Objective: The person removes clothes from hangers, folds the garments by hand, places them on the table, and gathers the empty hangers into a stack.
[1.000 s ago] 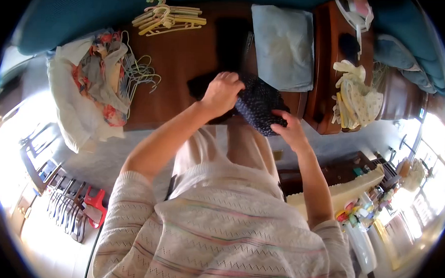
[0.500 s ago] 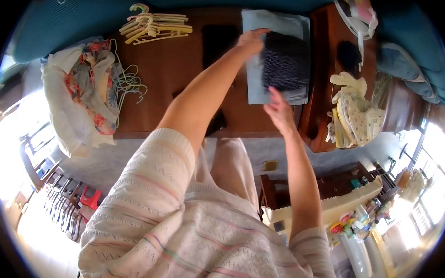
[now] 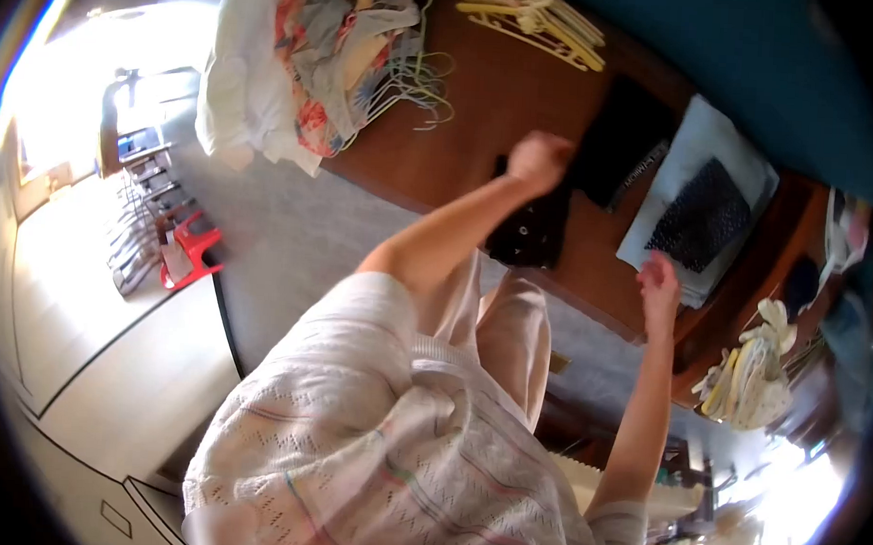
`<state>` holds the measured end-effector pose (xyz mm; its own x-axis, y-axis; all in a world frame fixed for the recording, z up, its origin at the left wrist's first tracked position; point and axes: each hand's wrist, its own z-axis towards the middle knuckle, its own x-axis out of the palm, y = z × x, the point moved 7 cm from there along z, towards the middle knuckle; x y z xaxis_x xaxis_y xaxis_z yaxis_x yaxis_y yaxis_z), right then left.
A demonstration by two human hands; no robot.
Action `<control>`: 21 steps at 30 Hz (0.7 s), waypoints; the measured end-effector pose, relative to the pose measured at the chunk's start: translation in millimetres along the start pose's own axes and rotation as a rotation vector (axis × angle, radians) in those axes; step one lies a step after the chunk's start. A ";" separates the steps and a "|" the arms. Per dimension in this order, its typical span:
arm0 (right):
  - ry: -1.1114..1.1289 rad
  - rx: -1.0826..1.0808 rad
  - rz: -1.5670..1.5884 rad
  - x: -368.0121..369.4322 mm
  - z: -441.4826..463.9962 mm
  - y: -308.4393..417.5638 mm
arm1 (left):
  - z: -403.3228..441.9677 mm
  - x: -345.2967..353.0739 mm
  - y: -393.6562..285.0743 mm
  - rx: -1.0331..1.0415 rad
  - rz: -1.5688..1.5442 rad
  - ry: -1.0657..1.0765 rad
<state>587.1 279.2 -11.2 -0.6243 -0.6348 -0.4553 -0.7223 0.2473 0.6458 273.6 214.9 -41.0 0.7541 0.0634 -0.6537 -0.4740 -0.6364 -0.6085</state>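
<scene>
A dark dotted folded cloth (image 3: 702,214) lies on the light blue folded cloth (image 3: 678,137) at the right of the brown table. My right hand (image 3: 658,279) is just off its lower edge, fingers apart and holding nothing. Nearer the middle, my left hand (image 3: 541,162) is over the top of a black cloth with small light marks (image 3: 528,233); its fingers are blurred, and whether they grip anything is unclear. Another black folded cloth (image 3: 622,144) lies between my left hand and the blue cloth.
Yellow hangers (image 3: 535,19) lie at the table's back edge. White and flowered clothes (image 3: 314,63) with thin wire hangers (image 3: 415,86) are heaped at the left. Small pale garments (image 3: 752,374) sit at the right. A red stool (image 3: 194,250) stands on the floor.
The dotted cloth was carried onto the blue cloth and let go. My left hand has moved back from it to the black cloth near the front edge. The view has turned.
</scene>
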 end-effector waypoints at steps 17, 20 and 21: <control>0.380 -0.020 -0.255 174.0 -47.5 130.6 | -4.3 -212.2 280.2 -0.367 0.264 -0.074; 0.381 -0.080 -0.185 195.8 -47.3 184.7 | -14.6 -215.7 262.9 -0.322 0.194 0.029; 0.392 -0.088 -0.164 203.5 -46.1 189.8 | -21.3 -221.1 261.1 -0.316 0.208 0.001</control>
<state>336.6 163.2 47.0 -0.3306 -0.8948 -0.2999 -0.7641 0.0673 0.6416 -7.1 18.4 -45.8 0.6571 -0.0932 -0.7480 -0.4538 -0.8413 -0.2938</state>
